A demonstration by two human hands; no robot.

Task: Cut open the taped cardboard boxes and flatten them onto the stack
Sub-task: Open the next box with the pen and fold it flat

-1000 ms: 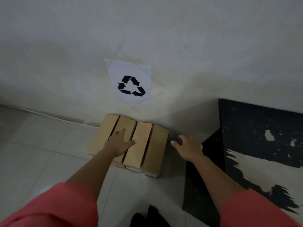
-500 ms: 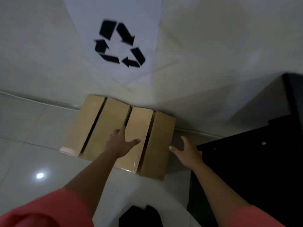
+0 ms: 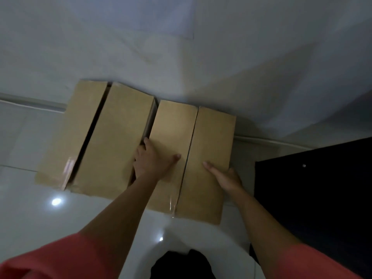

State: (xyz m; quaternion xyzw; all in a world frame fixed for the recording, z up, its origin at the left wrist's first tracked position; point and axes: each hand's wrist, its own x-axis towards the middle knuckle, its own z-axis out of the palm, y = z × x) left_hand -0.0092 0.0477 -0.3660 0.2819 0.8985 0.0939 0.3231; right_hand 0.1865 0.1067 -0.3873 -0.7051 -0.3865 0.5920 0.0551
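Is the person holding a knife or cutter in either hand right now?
No, the left hand and right hand are both bare and hold only the right box, with no tool.

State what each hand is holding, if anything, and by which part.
Both grip the right-hand box: left hand at its left edge, right hand at its right edge, thumbs on top.

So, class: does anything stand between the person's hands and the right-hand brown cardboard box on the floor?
Nothing visible. The left hand lies atop the right-hand brown cardboard box, fingers dipping into the gap beside the left-hand brown cardboard box; the right hand rests on the first box's right edge.
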